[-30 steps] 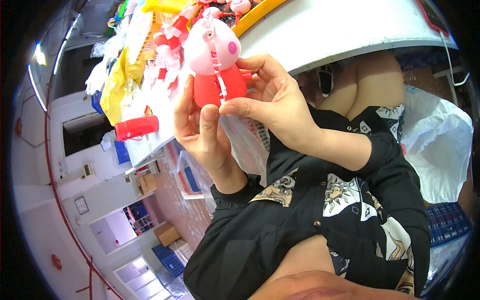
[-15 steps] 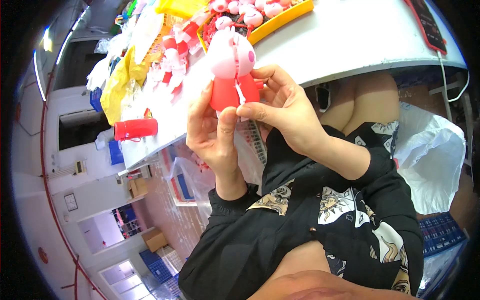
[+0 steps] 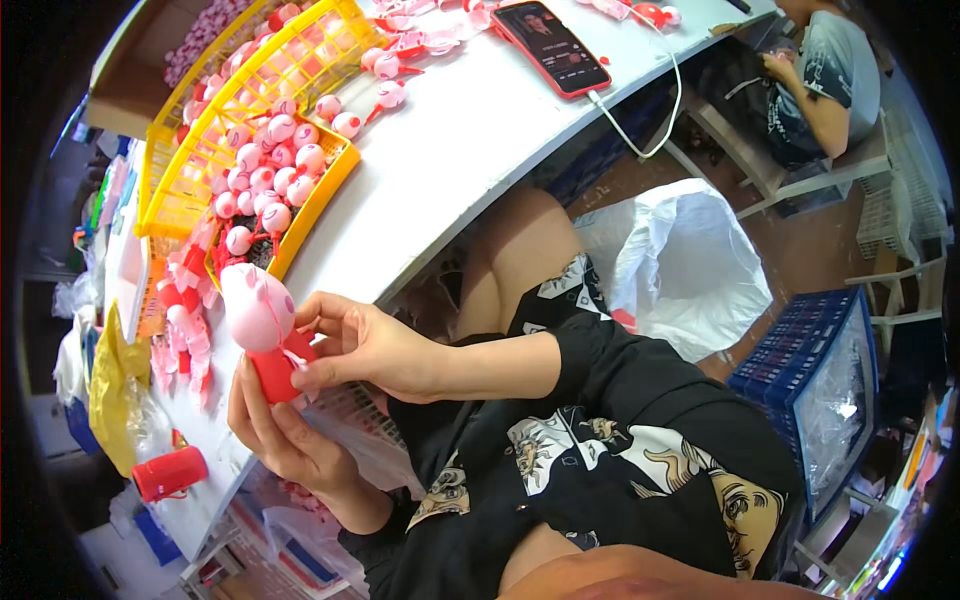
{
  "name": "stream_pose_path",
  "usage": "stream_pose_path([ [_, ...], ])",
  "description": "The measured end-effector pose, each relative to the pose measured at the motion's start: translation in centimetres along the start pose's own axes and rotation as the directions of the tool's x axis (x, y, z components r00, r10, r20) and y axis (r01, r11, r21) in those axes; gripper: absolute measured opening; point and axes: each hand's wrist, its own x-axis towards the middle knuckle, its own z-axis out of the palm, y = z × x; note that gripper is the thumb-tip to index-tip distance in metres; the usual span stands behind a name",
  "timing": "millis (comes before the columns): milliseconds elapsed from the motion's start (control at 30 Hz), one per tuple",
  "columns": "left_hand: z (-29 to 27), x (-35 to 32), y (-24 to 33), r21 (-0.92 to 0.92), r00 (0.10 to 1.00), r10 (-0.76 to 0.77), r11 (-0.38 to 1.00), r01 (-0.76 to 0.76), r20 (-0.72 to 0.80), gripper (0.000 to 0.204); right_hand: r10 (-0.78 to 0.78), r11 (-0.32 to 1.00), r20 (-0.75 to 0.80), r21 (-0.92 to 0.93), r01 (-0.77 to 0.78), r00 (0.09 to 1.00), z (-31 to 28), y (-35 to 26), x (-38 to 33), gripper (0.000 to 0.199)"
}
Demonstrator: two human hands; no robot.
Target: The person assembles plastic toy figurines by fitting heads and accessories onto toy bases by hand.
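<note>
A toy pig figure (image 3: 262, 310) with a pale pink head and a red body stands nearly upright between my hands, over the table edge. My left hand (image 3: 285, 430) grips its red body from below, fingers behind and thumb in front. On the other side, my right hand (image 3: 375, 350) pinches the body near a small white part at its side. A thin seam runs down the head. Just beyond the figure, a yellow tray (image 3: 322, 212) holds many small pink ball-shaped heads with red parts.
Yellow baskets (image 3: 180, 165) of pink parts stand at the far left. A red phone (image 3: 552, 48) with a white cable lies on the white table (image 3: 430, 150). A red bottle (image 3: 170, 473) lies at the left. White bag (image 3: 690, 265) and blue crate (image 3: 800, 380) stand right; another person (image 3: 825, 85) sits beyond.
The view has swung toward the right, bringing in the baskets, phone and other person. The figure is turned somewhat, its front seam less exposed; both hands still hold it.
</note>
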Motion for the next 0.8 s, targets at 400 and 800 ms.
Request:
stream_pose_path([
  [400, 1.2, -1.0, -0.3, 0.063, 0.998, 0.063, 0.996, -0.062, -0.014, 0.054, 0.116, 0.988, -0.157, -0.085, -0.131, 0.981, 0.9, 1.5, -0.8, 0.042],
  [800, -1.4, -2.5, -1.6, -0.222, 0.976, -0.099, 0.965, 0.141, 0.192, 0.055, 0.251, 0.891, -0.015, -0.387, -0.237, 0.968, -0.4, 0.1, -3.1, 0.078],
])
